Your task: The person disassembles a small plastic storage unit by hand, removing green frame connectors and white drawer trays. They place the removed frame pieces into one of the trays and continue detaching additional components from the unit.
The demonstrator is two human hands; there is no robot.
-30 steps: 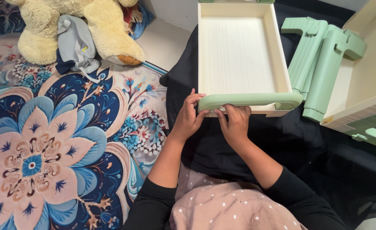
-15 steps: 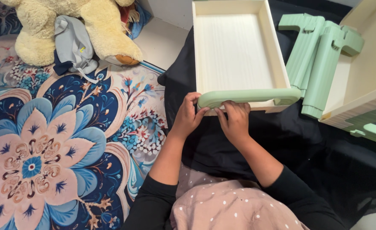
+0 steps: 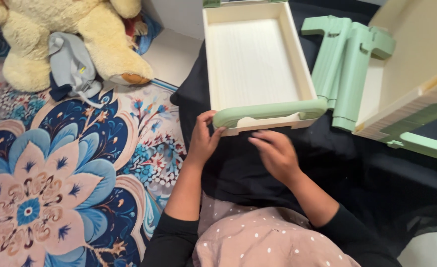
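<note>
A shallow cream plastic tray with a pale green rounded front rail (image 3: 250,64) lies on a black cloth (image 3: 391,173) spread over the person's lap and the floor, its open side up and its green rail (image 3: 270,111) turned toward the person. The left hand (image 3: 202,138) grips the left end of that rail — thumb up against the corner, fingers (image 3: 216,133) curled under the edge. The right hand (image 3: 274,152) is off the tray, hovering just below the rail with its fingers loosely spread and nothing in them; it is a little blurred.

Just right of the tray, touching its side, lie two pale green ribbed plastic posts with hooked ends (image 3: 348,64), side by side. Beyond them a larger cream plastic box with green ribbed trim (image 3: 416,79) sits tilted, its lower green edge reaching toward the right border — it crowds the tray's right flank.

To the left, a patterned blue, pink and white floral rug (image 3: 55,173) covers the floor. At its top edge sits a cream plush bear (image 3: 80,29) with a grey-blue garment (image 3: 70,62) draped against it, well apart from the hands.
</note>
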